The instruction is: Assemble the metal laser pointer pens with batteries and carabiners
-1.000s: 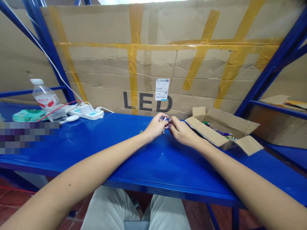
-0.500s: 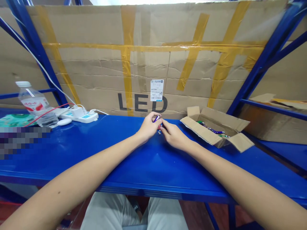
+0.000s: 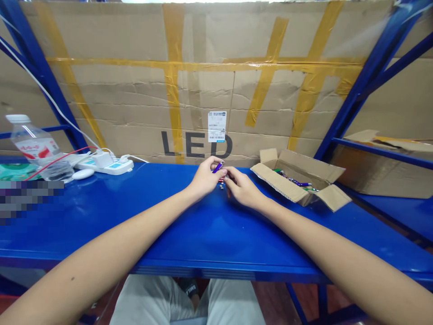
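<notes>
Your left grip (image 3: 204, 178) is closed, pinching a slim purple cylinder (image 3: 218, 167) between thumb and fingers, its end angled up, just left of the open brown cardboard box (image 3: 275, 181). Your right grip (image 3: 241, 189) is curled beside it, close to a small red-and-silver piece (image 3: 221, 180); you cannot tell from this view whether it holds anything. A tiny metal bit (image 3: 221, 186) lies on the glossy blue steel counter (image 3: 216, 234) just below your hands, nearer the box than the far-left items. Inside the box, more slim purple and green items (image 3: 294, 180) lie loose. Well left of the box sit a white power strip (image 3: 104, 167), a white computer mouse (image 3: 83, 174), a clear plastic bottle (image 3: 30, 146) and a green packet (image 3: 16, 172).
</notes>
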